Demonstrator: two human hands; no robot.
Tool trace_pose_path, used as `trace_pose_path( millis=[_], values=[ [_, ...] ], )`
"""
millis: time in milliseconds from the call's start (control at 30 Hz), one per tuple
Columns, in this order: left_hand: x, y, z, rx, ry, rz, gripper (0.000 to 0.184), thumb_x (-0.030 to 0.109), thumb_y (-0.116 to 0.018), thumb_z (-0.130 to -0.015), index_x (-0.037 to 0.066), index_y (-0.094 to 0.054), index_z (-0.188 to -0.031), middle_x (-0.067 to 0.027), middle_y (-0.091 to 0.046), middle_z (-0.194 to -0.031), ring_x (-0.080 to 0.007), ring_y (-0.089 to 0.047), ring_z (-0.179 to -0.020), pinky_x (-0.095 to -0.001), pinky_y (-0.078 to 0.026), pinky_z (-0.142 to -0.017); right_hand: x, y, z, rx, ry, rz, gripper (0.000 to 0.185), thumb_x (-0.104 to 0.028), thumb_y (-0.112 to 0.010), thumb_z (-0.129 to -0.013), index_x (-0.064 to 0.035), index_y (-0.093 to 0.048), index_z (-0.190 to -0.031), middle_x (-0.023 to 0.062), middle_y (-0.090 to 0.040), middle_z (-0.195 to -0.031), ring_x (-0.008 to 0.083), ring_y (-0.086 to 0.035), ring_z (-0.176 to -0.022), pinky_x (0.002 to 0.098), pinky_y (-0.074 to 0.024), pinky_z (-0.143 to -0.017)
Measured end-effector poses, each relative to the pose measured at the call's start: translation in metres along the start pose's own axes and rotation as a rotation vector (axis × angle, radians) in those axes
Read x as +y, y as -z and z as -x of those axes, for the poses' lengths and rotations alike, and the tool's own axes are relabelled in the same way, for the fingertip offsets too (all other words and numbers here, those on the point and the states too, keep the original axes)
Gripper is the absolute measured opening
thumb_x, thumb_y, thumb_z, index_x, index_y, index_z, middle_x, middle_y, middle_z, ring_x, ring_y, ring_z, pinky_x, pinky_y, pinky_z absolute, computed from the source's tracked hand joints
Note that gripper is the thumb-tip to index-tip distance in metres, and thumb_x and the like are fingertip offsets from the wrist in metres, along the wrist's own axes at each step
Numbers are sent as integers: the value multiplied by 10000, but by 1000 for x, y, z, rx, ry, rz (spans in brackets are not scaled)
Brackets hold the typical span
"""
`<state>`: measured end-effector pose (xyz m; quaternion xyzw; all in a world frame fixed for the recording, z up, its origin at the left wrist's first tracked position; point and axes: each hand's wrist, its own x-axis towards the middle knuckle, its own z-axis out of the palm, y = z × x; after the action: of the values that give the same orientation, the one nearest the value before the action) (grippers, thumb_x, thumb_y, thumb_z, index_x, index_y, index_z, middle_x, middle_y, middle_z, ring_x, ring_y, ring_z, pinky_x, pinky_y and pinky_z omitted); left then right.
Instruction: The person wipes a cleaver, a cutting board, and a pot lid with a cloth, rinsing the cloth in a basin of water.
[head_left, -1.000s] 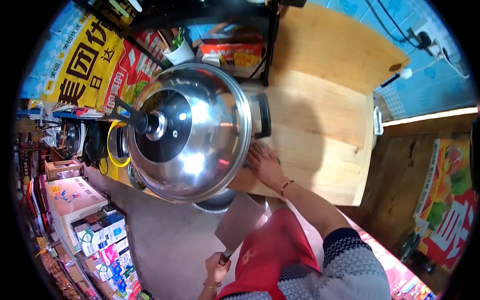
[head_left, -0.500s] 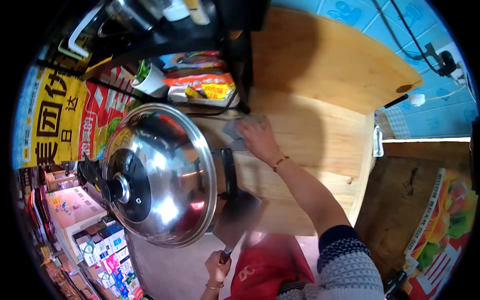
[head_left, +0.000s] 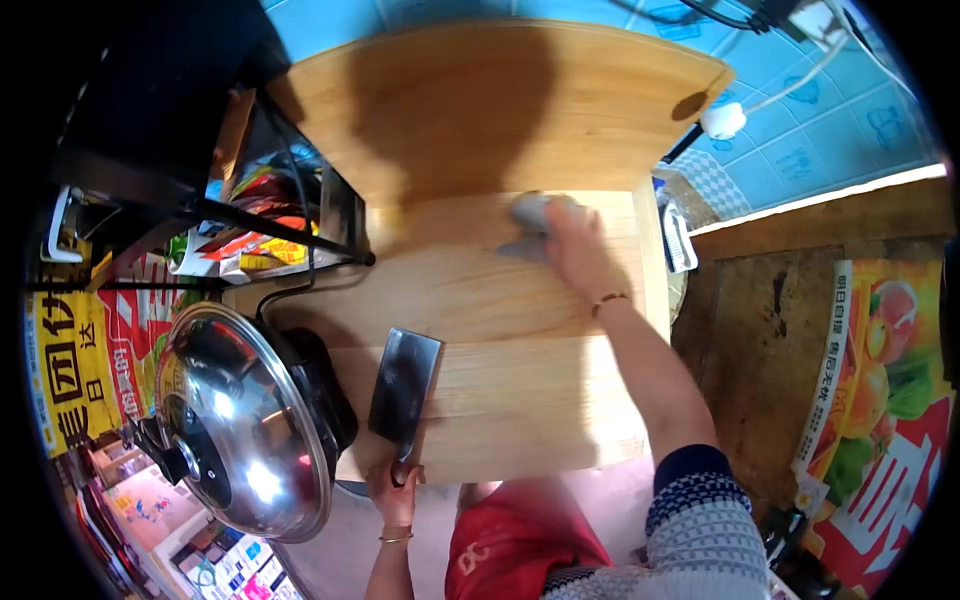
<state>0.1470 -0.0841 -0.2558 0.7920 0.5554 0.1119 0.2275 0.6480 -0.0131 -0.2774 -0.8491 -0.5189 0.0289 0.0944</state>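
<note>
My left hand [head_left: 395, 490], closed round the handle, holds a cleaver [head_left: 405, 385] at the table's front edge. Its broad dark blade points away from me over the wooden tabletop [head_left: 500, 400]. Farther back, my right hand [head_left: 578, 250] presses a grey cloth [head_left: 530, 212] against the wood, near the foot of the upright back board [head_left: 610, 110]. Part of the cloth is hidden under the fingers. To the left of the cleaver is a large pan with a shiny domed lid [head_left: 285, 440].
A black rack [head_left: 270, 235] with colourful food packets stands at the back left, a black cable beside it. On the right, a white plug [head_left: 722, 120] hangs by the blue tiles, and a fruit-printed poster [head_left: 880, 400] lies on a dark wooden surface.
The view has shifted. My right hand has slid the cloth away from the rack to the right. My left hand has brought the cleaver from beside the pan over the tabletop's front.
</note>
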Motion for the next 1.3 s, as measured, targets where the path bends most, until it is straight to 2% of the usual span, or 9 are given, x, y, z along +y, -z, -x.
trace_pose_path(
  millis=[133, 267, 333, 433, 567, 633, 733, 1133, 1300],
  values=[
    [8, 0, -12, -47, 107, -21, 457, 233, -776, -706, 13, -564, -1047, -162, -559, -957, -353, -530, -915, -446, -421, -823, 98, -2, 20, 192, -265, -8, 482, -259, -527, -895, -187, -426, -1361, 22, -418, -1412, 300, -417, -1265, 535, -258, -1080],
    [-10, -10, -17, -65, 65, 17, 506, 217, -747, -743, 7, -512, -1139, -189, -523, -1070, -357, -505, -1005, -440, -409, -882, 69, -10, 28, 426, -496, 64, 492, -198, -520, -872, -99, -428, -1345, 102, -475, -1352, 336, -478, -1170, 510, -305, -1042],
    [-7, -12, -20, -41, 44, -47, 496, 211, -731, -759, 3, -506, -1149, -199, -514, -1107, -366, -492, -1040, -437, -401, -907, 27, -21, 61, 325, -334, 5, 405, -110, -456, -887, -53, -473, -1288, 167, -529, -1263, 357, -493, -1143, 530, -319, -1016],
    [12, -9, -25, -15, 1, -58, 479, 189, -695, -789, -7, -494, -1178, -213, -506, -1173, -382, -474, -1096, -440, -383, -950, -43, 9, 130, 100, -6, -66, 399, -45, -524, -804, -64, -546, -1202, 147, -560, -1223, 326, -526, -1098, 497, -333, -1019],
    [46, 3, -30, -111, -164, 142, 425, 128, -621, -840, -33, -478, -1206, -216, -501, -1227, -381, -464, -1139, -441, -361, -989, 31, 35, 145, -124, 191, -58, 419, -62, -524, -825, -101, -522, -1242, 136, -536, -1261, 332, -506, -1137, 474, -335, -1038],
    [59, 8, -33, -134, -243, 124, 386, 103, -592, -861, -32, -478, -1204, -209, -506, -1217, -372, -468, -1139, -440, -361, -992, 77, 31, 108, -168, -63, -78, 442, -93, -528, -852, -115, -494, -1293, 126, -507, -1316, 320, -486, -1187, 466, -309, -1076],
    [76, 6, -33, -126, -283, 177, 348, 74, -582, -866, -26, -492, -1186, -201, -520, -1192, -359, -481, -1127, -424, -374, -980, 115, 19, 85, 254, -548, -255, 510, -184, -570, -854, -60, -408, -1321, 168, -441, -1323, 372, -470, -1169, 437, -399, -992],
    [109, 8, -31, -300, -436, 343, 331, 65, -566, -882, -21, -501, -1195, -184, -533, -1203, -330, -504, -1135, -392, -387, -978, 67, 38, 336, 49, -700, -381, 593, -247, -602, -871, -31, -344, -1359, 237, -432, -1266, 427, -483, -1120, 438, -440, -921],
    [53, 43, 3, -263, -445, 524, 330, 62, -545, -877, -18, -500, -1193, -168, -526, -1202, -297, -514, -1106, -370, -414, -941, 11, 3, 390, 405, -987, -199, 575, -198, -596, -867, -22, -355, -1359, 232, -383, -1348, 445, -388, -1220, 455, -369, -1003]
  ],
)
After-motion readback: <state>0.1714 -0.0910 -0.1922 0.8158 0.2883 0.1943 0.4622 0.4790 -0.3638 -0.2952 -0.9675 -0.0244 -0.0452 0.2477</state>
